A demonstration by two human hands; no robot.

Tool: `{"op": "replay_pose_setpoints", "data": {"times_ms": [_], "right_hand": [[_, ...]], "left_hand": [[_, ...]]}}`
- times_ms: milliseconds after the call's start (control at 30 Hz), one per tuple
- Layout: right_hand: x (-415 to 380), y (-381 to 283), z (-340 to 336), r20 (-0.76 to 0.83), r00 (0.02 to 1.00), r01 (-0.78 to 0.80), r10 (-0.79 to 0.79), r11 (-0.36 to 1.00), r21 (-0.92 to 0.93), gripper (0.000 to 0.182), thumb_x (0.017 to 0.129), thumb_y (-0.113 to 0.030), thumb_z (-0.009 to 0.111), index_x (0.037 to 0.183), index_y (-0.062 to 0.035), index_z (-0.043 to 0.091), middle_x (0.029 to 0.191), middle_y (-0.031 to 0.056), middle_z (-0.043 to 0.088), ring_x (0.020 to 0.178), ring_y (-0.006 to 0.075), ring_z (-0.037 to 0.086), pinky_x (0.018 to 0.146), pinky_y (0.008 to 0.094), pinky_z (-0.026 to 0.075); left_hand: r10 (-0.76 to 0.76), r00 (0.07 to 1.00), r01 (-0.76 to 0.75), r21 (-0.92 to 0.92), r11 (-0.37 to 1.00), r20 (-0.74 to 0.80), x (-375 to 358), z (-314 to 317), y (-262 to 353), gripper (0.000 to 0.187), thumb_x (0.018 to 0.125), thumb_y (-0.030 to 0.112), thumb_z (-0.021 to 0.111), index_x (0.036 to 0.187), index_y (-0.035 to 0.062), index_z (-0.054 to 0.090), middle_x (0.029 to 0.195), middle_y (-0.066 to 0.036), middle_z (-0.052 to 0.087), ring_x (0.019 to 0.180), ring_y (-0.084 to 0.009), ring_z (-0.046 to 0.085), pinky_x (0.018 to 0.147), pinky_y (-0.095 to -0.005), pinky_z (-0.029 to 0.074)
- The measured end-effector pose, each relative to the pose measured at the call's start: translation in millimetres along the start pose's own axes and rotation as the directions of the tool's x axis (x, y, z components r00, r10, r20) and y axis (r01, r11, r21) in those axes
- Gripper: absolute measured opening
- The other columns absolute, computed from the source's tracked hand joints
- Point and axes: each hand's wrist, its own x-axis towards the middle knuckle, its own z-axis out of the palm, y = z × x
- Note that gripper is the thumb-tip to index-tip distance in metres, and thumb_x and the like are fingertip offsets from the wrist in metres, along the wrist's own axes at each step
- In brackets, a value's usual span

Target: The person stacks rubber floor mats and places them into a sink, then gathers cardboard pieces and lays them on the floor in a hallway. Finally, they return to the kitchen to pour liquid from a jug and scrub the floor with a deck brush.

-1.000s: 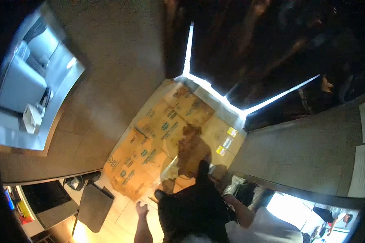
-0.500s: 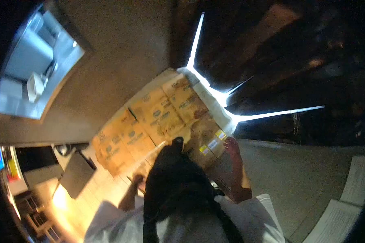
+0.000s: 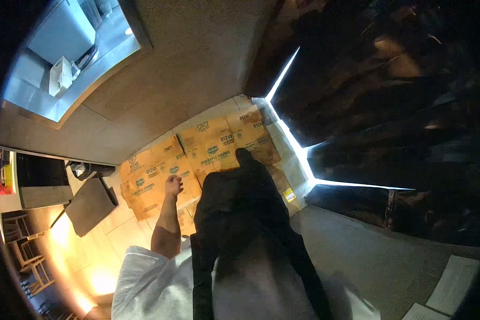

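My left hand (image 3: 174, 185) hangs in front of me at left of centre, above flattened cardboard sheets (image 3: 213, 146) on the floor. Its fingers are loosely curled and slightly apart, and I see nothing held in them. My right hand is out of view. The cardboard bears printed words such as "pineapple chunks" and has brown stains. One black shoe (image 3: 244, 156) shows on it beneath my dark clothing (image 3: 240, 202). A yellow and white label (image 3: 289, 194) sits at the cardboard's right side.
Dark hanging sheets (image 3: 368, 117) fill the right, with bright light through the gaps. At upper left, a wall opening shows a metal counter (image 3: 104, 42) with a white container (image 3: 61, 76). A dark flat panel (image 3: 92, 207) and wooden chairs (image 3: 34, 266) stand left; papers (image 3: 453, 285) lie lower right.
My left hand has swung forward and up, while my right hand has dropped out of view. The view has shifted, with the hanging sheets and wall opening appearing nearer.
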Motion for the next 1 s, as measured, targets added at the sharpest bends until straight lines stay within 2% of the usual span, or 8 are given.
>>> {"op": "replay_pose_setpoints", "data": {"times_ms": [167, 233, 400, 567, 633, 867, 933, 1000], "right_hand": [[65.1, -55.0, -45.6, -0.045, 0.933, 0.357, -0.357, 0.934, -0.009, 0.031, 0.099, -0.034, 0.050, 0.105, -0.0050, 0.060, 0.089, 0.0026, 0.062, 0.080, 0.0186, 0.061, 0.069, 0.0339, 0.053], [90.6, -122.9, -73.6, -0.071, 0.997, 0.016, 0.001, 0.972, 0.236, 0.031, 0.100, -0.034, 0.050, 0.096, -0.0053, 0.060, 0.081, 0.0033, 0.060, 0.066, 0.0168, 0.058, 0.055, 0.0311, 0.050], [83.7, -207.0, -57.5, -0.090, 0.970, 0.232, -0.227, 0.971, 0.057, 0.035, 0.096, -0.043, 0.055, 0.084, -0.0092, 0.058, 0.063, 0.0010, 0.052, 0.046, 0.0105, 0.043, 0.040, 0.0246, 0.034], [76.5, -201.5, -30.9, 0.055, 0.988, 0.138, -0.145, 0.983, 0.123, 0.018, 0.093, -0.027, 0.053, 0.097, -0.0114, 0.060, 0.079, 0.0032, 0.062, 0.060, 0.0138, 0.056, 0.043, 0.0268, 0.041], [92.1, -198.3, -21.1, 0.191, 0.979, 0.088, -0.072, 0.993, -0.076, 0.019, 0.093, -0.028, 0.053, 0.101, -0.0117, 0.060, 0.082, 0.0033, 0.063, 0.063, 0.0145, 0.058, 0.045, 0.0276, 0.042], [184.5, -242.8, -6.5, 0.554, 0.804, 0.234, 0.214, 0.744, -0.626, 0.026, 0.093, -0.031, 0.053, 0.111, -0.0127, 0.059, 0.093, 0.0036, 0.065, 0.071, 0.0168, 0.062, 0.048, 0.0301, 0.045], [228.4, -264.5, -10.4, 0.482, 0.729, -0.297, 0.487, 0.859, -0.418, 0.027, 0.094, -0.028, 0.053, 0.116, -0.0136, 0.057, 0.097, 0.0041, 0.065, 0.075, 0.0189, 0.064, 0.054, 0.0348, 0.048], [196.7, -315.7, 38.0, 0.358, 0.910, -0.018, 0.211, 0.881, -0.472, 0.008, 0.091, -0.019, 0.057, 0.098, -0.0171, 0.058, 0.082, 0.0018, 0.060, 0.066, 0.0170, 0.061, 0.048, 0.0305, 0.044]], "left_hand": [[-0.077, 0.997, 0.079, 0.322, 0.944, -0.018, -13.0, -48.7, -136.6, 0.014, 0.087, 0.017, 0.056, 0.095, 0.0071, 0.063, 0.074, -0.008, 0.058, 0.058, -0.0199, 0.056, 0.048, -0.0323, 0.048], [0.059, 0.990, -0.119, 0.534, 0.837, 0.128, -3.2, -50.3, -161.3, 0.017, 0.088, 0.017, 0.055, 0.100, 0.0070, 0.063, 0.072, -0.009, 0.056, 0.058, -0.0222, 0.058, 0.048, -0.0334, 0.049], [-0.150, 0.985, 0.066, 0.637, 0.768, 0.080, -54.5, -39.1, -150.1, 0.031, 0.087, 0.024, 0.057, 0.107, 0.0015, 0.067, 0.100, -0.022, 0.068, 0.096, -0.0340, 0.065, 0.085, -0.0365, 0.051], [-0.211, 0.963, 0.212, -0.013, 0.977, -0.165, -51.2, -28.5, -128.3, 0.032, 0.094, 0.029, 0.043, 0.100, 0.0029, 0.062, 0.084, -0.014, 0.063, 0.053, -0.0207, 0.052, 0.046, -0.0345, 0.046], [-0.210, 0.965, 0.188, -0.146, 0.971, -0.156, -62.6, -33.7, -116.5, 0.033, 0.096, 0.030, 0.046, 0.120, 0.0085, 0.053, 0.108, -0.009, 0.063, 0.083, -0.0195, 0.062, 0.064, -0.0330, 0.055], [-0.275, 0.868, 0.086, -0.421, 0.903, -0.413, -165.1, -47.8, -157.6, 0.023, 0.094, 0.015, 0.051, 0.118, 0.0152, 0.052, 0.085, -0.004, 0.062, 0.064, -0.0161, 0.058, 0.047, -0.0304, 0.045], [-0.426, 0.856, 0.180, -0.604, 0.776, -0.292, -189.2, -64.8, -224.8, 0.025, 0.093, 0.014, 0.052, 0.118, 0.0125, 0.052, 0.086, -0.005, 0.063, 0.062, -0.0163, 0.058, 0.048, -0.0304, 0.046], [-0.533, 0.752, 0.306, -0.512, 0.803, -0.387, -242.4, -39.5, -195.1, 0.027, 0.092, 0.013, 0.054, 0.119, 0.0097, 0.052, 0.086, -0.008, 0.063, 0.060, -0.0170, 0.057, 0.047, -0.0303, 0.046]]}}
